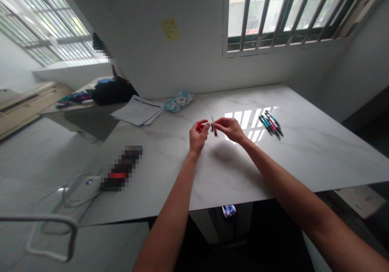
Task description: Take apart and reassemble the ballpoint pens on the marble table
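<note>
My left hand is closed over the table, its fingers curled round a small red piece that looks like part of a pen. Close on its right, my right hand makes a pinch with thumb and forefinger. Thin dark and red pen-like parts show in the narrow gap between the hands. Their exact shape is too small to tell, and fingers partly hide them. To the right, several pens with teal, red and black bodies lie side by side on the white marbled table.
Paper sheets and a blue wipes packet lie along the back by the wall. At the left are a blurred-out dark item and a white power strip with cables. A lit phone shows below the front edge.
</note>
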A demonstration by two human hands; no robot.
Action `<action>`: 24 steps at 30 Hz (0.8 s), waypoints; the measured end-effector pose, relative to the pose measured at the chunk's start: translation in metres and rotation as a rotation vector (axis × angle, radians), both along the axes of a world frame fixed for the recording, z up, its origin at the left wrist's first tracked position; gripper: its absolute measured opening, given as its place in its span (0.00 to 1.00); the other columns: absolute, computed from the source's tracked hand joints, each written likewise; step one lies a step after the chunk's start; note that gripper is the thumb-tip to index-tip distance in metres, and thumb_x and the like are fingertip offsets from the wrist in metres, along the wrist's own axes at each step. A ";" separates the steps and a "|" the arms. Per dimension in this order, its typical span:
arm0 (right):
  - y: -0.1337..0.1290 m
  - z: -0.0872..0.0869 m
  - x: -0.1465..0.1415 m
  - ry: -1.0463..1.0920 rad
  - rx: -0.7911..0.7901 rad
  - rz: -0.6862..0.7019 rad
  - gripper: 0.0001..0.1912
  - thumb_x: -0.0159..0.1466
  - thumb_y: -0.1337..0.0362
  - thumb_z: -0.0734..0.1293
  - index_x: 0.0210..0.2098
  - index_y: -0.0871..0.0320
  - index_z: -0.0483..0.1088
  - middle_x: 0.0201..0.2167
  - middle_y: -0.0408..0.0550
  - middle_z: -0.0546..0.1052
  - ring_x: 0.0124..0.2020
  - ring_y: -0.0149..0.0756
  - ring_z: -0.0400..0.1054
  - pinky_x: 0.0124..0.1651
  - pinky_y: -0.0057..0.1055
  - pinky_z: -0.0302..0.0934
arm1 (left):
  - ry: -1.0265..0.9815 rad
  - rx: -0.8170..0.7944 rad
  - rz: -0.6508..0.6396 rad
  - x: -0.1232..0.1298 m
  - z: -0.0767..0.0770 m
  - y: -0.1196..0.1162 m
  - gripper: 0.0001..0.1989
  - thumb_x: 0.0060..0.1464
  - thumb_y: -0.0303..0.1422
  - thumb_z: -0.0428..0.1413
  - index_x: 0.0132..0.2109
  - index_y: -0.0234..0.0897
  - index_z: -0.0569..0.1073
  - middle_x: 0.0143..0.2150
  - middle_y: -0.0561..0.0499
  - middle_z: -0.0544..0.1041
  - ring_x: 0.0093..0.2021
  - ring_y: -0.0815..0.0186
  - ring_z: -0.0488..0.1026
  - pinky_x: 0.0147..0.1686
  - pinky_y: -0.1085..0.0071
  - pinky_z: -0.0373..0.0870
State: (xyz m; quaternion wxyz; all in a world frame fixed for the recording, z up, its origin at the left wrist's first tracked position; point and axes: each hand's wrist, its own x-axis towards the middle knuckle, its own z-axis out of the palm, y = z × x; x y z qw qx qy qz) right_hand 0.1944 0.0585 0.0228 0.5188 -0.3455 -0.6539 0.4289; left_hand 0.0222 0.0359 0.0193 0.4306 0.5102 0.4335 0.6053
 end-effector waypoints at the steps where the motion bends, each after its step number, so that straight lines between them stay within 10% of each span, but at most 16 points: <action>1: -0.001 -0.002 -0.002 -0.015 -0.006 0.016 0.22 0.58 0.45 0.76 0.37 0.59 0.80 0.34 0.51 0.84 0.34 0.39 0.78 0.42 0.34 0.73 | -0.003 0.010 0.003 -0.001 0.000 0.000 0.24 0.52 0.47 0.67 0.49 0.35 0.78 0.25 0.58 0.69 0.21 0.75 0.61 0.21 0.76 0.59; 20: 0.001 -0.012 0.000 -0.215 0.066 0.084 0.14 0.61 0.53 0.74 0.37 0.58 0.80 0.31 0.49 0.83 0.32 0.37 0.78 0.39 0.32 0.72 | -0.158 0.031 0.164 -0.007 0.002 0.006 0.16 0.49 0.40 0.68 0.41 0.36 0.78 0.31 0.52 0.79 0.21 0.76 0.63 0.21 0.77 0.58; 24: 0.011 -0.011 0.020 -0.223 0.079 -0.100 0.17 0.62 0.56 0.73 0.47 0.58 0.78 0.31 0.47 0.83 0.30 0.36 0.76 0.38 0.32 0.71 | -0.074 0.068 0.185 -0.009 0.002 0.006 0.13 0.50 0.39 0.67 0.39 0.37 0.77 0.31 0.51 0.80 0.22 0.75 0.66 0.21 0.78 0.59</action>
